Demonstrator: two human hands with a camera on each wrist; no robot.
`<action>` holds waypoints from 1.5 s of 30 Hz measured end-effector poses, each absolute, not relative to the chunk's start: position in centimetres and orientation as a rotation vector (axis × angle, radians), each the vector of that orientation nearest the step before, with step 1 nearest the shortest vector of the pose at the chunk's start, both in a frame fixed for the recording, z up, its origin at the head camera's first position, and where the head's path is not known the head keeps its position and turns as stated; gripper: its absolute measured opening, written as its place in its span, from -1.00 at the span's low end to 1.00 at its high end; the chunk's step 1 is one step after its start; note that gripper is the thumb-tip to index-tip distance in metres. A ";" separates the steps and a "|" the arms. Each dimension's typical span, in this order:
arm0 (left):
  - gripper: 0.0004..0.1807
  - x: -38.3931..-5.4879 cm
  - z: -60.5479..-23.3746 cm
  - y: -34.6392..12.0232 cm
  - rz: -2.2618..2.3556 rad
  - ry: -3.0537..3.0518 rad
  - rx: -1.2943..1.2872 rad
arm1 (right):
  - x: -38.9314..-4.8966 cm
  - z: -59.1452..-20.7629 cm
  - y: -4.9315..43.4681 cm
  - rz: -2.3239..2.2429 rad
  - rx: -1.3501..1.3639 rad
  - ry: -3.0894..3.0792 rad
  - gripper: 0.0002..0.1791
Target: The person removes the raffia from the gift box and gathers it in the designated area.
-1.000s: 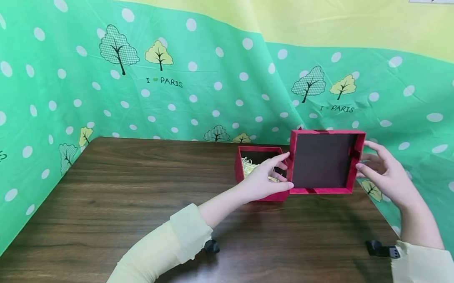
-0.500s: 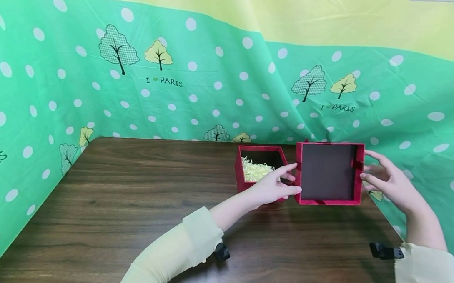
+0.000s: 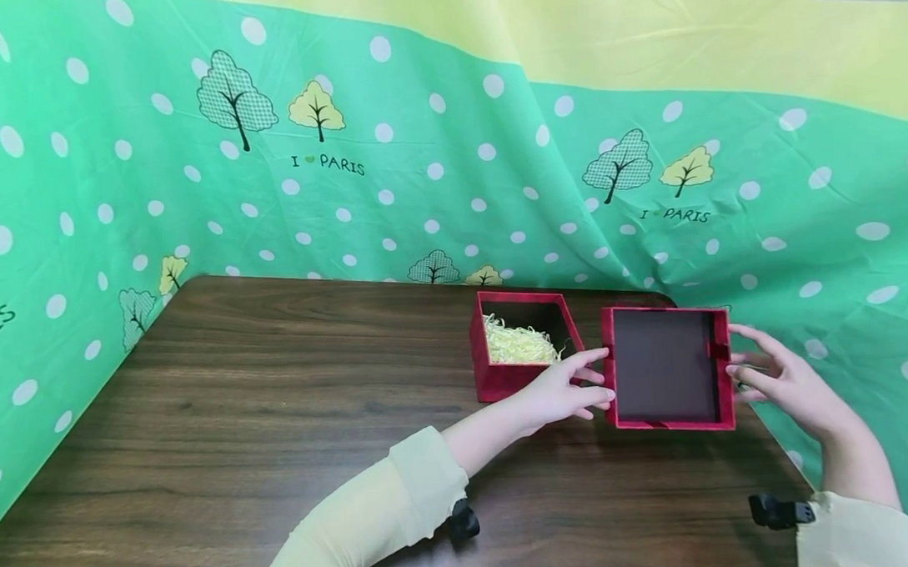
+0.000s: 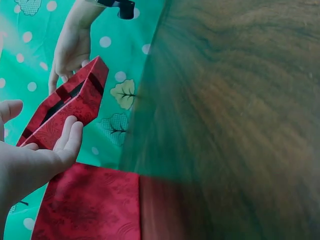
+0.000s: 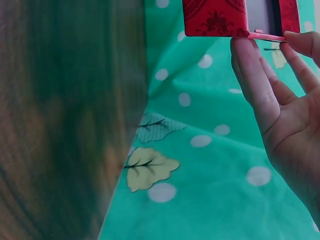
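Note:
A red box lid (image 3: 667, 368) is held up at the right of the head view, its dark inside facing me. My left hand (image 3: 557, 397) holds its left side by the fingertips and thumb. On the opposite side my right hand (image 3: 799, 384) grips the rim, thumb in front and fingers along the outer side. The right wrist view shows that thumb and the fingers at a lid corner (image 5: 220, 20). Just left of the lid stands the matching red box (image 3: 513, 380), lidless, holding pale shredded paper filler (image 3: 518, 341). My left forearm passes in front of the box's lower right.
The dark wood table (image 3: 278, 406) extends to the left and front. Green dotted cloth (image 3: 419, 134) hangs behind it and along the sides. The lid is near the table's right edge (image 3: 786, 443).
Both hands have brought the lid downward, with its left side also moving right. More of the box and its paper filler shows now. The box itself stays put.

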State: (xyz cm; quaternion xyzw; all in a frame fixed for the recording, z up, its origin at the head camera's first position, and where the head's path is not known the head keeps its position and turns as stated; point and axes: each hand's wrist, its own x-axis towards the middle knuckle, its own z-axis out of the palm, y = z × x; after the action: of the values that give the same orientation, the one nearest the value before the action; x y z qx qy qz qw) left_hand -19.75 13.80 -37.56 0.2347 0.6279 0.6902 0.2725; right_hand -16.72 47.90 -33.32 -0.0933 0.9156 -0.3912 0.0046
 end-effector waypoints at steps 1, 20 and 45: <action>-0.32 -19.6 -37.7 14.0 1.863 1.681 0.625 | -16.7 -33.6 48.1 -1.218 -0.285 2.866 -0.25; -0.28 -18.5 -40.2 16.4 1.870 1.637 0.513 | -17.2 -36.8 49.7 -1.139 -0.161 2.789 -0.28; 0.01 -19.5 -43.0 16.9 1.793 1.633 0.553 | -18.2 -39.5 50.0 -1.234 -0.092 2.632 -0.26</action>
State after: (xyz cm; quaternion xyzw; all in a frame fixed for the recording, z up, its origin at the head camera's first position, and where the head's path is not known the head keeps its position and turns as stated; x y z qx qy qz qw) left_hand -19.49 16.94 -42.96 0.2103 0.6218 0.6827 0.3211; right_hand -18.24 50.01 -39.50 -0.0314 0.8988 -0.4215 0.1164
